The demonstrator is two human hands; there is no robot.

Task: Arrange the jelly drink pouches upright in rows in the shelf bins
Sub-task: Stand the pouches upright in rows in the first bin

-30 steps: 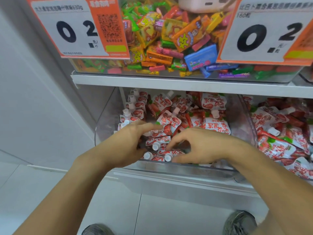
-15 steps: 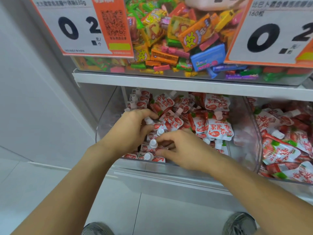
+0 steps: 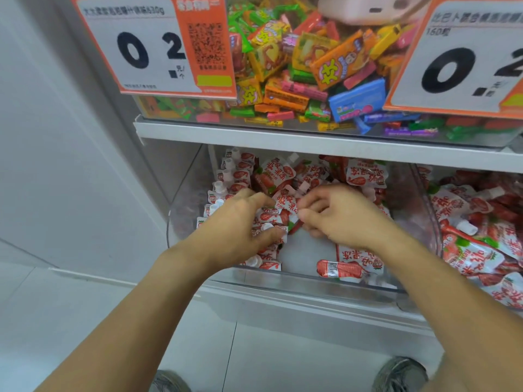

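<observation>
Red-and-white jelly drink pouches with white caps fill a clear shelf bin (image 3: 311, 282). Along the bin's left wall an upright row of pouches (image 3: 230, 176) runs front to back. My left hand (image 3: 235, 233) curls around a few upright pouches (image 3: 270, 217) at the row's right side, thumb in front and fingers behind. My right hand (image 3: 342, 219) pinches one pouch (image 3: 287, 200) at its fingertips, next to my left hand. Loose pouches (image 3: 365, 174) lie jumbled at the back. One flat pouch (image 3: 348, 267) lies at the front right.
A second clear bin (image 3: 424, 193) to the right holds a loose pile of the same pouches (image 3: 475, 250). The shelf (image 3: 283, 140) above carries a candy bin (image 3: 311, 80) with two price signs. A white wall is at left, tiled floor below.
Both hands have moved deeper into the bin and closer together around a pouch in the middle. Bare bin floor now shows in front of my right hand.
</observation>
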